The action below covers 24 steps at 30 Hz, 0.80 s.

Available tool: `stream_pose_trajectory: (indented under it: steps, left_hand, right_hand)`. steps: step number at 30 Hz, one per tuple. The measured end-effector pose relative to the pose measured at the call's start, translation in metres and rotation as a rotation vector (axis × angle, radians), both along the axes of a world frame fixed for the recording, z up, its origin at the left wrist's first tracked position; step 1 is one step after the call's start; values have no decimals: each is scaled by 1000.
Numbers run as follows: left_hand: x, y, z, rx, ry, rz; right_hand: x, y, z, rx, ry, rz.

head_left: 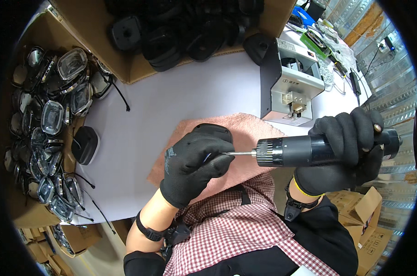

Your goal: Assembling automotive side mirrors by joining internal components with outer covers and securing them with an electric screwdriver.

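Observation:
My right hand [351, 142], in a black glove, is wrapped round the body of a black electric screwdriver [296, 151] held level, its bit pointing left. At the tip of the metal bit [242, 153], the thumb and fingers of my gloved left hand [194, 161] are pinched together. Whatever they hold there is too small or too hidden to name. Beyond the left hand a black rounded housing [215, 130] lies on a pink cloth [250, 126], partly covered by that hand.
A silver and black screw feeder [291, 85] stands right of the cloth. Black housings fill a cardboard box [130, 71] at the back. Another box at left holds several glass-fronted parts [52, 117] with cables. One black and white part [85, 145] sits beside it. Tools lie far right.

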<state>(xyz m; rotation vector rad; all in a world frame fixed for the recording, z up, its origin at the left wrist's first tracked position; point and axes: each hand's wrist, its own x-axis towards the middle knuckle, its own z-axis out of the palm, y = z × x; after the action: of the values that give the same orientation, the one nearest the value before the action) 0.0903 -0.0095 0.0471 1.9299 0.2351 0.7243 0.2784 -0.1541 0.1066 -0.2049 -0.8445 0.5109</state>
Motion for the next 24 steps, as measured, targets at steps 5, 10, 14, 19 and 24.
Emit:
stream_pose_trajectory:
  steps: [5, 10, 14, 19, 24]
  left_hand:
    - [-5, -2, -2, -120, -7, 22]
    - [-9, -7, 0, -220, 34, 50]
    - [-13, -4, -7, -46, 20, 37]
    - [-6, -1, -3, 253, -49, 99]
    - [-25, 20, -14, 111, 312, 432]
  right_hand:
    - [-1, 0, 0, 23, 0, 3]
    - [-1, 1, 1, 35, 11, 19]
    - [-3, 3, 1, 16, 22, 28]
    - [-4, 4, -2, 15, 67, 37]
    - [-2, 8, -4, 20, 150, -11]
